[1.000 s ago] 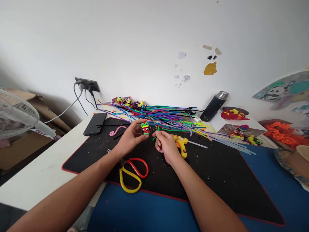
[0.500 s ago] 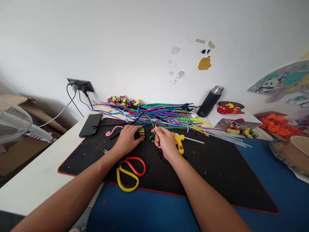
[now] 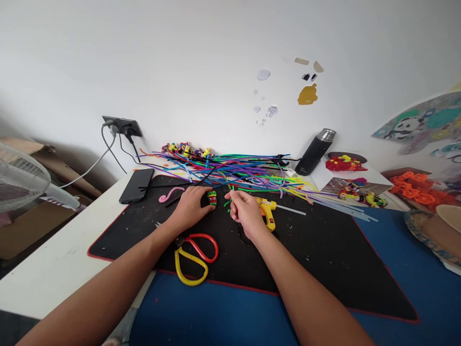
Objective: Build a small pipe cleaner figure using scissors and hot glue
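Note:
My left hand (image 3: 192, 204) is closed round the side of a small red, green and yellow pipe-cleaner figure (image 3: 212, 198) with white eyes, its thumb at the bottom edge. To the right, my right hand (image 3: 245, 207) makes a pinch, and a thin green pipe-cleaner piece (image 3: 232, 188) shows at the fingertips. Small green bits (image 3: 227, 204) lie just left of that hand. Behind its wrist rests a yellow hot glue gun (image 3: 267, 214) with a clear glue stick in it. Scissors (image 3: 192, 259) with red and yellow handles lie below my left hand, their blades partly under the forearm.
A heap of coloured pipe cleaners (image 3: 234, 168) runs along the wall. On the black mat (image 3: 324, 269) lies a pink curl (image 3: 167, 196). A phone (image 3: 137, 186) sits at left, a black flask (image 3: 316, 153) at back right, and a fan (image 3: 21, 175) at far left.
The whole view has shifted slightly. Both hands keep nearly the same place and grip, and the figure's front shows a little more clearly.

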{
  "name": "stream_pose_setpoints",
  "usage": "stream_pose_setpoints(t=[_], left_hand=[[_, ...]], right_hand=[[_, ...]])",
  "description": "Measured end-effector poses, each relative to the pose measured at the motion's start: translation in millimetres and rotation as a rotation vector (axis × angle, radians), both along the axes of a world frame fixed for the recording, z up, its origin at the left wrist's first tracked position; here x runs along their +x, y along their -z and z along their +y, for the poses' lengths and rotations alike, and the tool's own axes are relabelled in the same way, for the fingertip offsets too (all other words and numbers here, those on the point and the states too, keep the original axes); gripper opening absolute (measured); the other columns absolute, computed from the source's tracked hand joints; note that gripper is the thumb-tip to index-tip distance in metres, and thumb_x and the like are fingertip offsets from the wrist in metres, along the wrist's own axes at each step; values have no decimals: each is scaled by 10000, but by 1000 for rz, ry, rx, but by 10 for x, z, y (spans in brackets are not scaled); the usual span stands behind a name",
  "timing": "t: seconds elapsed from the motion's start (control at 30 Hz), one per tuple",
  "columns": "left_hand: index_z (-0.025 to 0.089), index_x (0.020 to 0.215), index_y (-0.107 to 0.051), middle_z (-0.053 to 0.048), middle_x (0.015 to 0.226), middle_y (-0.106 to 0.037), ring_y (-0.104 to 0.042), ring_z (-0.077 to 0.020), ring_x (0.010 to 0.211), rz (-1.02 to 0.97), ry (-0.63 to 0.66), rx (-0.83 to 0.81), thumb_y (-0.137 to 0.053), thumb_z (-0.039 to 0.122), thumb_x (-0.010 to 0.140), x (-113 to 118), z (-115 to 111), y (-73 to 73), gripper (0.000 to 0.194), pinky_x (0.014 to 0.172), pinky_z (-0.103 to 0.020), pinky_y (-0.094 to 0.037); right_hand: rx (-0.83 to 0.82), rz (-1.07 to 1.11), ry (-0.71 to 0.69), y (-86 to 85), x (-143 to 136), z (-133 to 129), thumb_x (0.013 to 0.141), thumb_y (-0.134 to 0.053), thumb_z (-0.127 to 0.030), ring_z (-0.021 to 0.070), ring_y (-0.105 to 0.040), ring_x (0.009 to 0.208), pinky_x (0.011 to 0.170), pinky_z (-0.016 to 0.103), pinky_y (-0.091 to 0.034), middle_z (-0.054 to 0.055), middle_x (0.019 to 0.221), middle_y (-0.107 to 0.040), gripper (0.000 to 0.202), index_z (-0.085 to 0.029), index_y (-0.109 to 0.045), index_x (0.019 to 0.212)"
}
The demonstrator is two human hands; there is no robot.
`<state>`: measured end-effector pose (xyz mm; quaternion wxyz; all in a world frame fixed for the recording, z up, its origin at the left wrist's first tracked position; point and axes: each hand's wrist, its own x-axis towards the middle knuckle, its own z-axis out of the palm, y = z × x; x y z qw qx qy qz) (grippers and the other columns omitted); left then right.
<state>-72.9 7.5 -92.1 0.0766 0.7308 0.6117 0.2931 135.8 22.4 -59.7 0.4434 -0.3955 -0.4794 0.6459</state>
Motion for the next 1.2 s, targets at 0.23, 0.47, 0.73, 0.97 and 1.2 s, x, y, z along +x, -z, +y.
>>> stream_pose_setpoints(t=[0.23,0.47,0.73,0.97,1.2], left_hand=[[221,1304,-688,-129,1281,-732,-611,-380,1234,13,8,-7,-773,324,837,13,-11,-27,486,1092,-554,-443],[217,1354,-666,-133,1305,-726,-619,-379,1236,40,4,-11,-787,309,834,11,-8,-23,541,1094,-553,-447],[213,1363,-655,-136,1288,-736,-650,-358,1220,-172,-28,-1,-754,473,892,22,-31,-101,548,1077,-524,-476],[180,1251,-697,-126,1191,-768,-709,-294,1087,-467,-214,35,-595,568,984,-131,22,-216,482,960,-426,-533],[234,1427,-633,-114,1306,-746,-592,-367,1296,-210,16,-49,-752,684,820,-219,42,-164,764,1114,-512,-459]], right_hand=[[7,1,1,12,-1,8,849,-742,-605,85,-397,380,385,236,-214,-73,505,-450,417,-191,-687,829],[6,-8,-22,3,-5,-9,851,-753,-597,83,-402,377,389,234,-211,-71,514,-456,412,-201,-654,794],[6,-14,-3,12,-5,-11,837,-758,-624,83,-398,387,383,226,-222,-75,509,-445,436,-199,-668,814],[25,-26,-1,15,-9,-12,851,-751,-612,83,-397,388,386,228,-232,-75,507,-441,424,-195,-679,821],[54,-58,-4,47,-14,-2,859,-724,-628,81,-402,383,390,223,-235,-77,500,-445,440,-195,-662,824]])
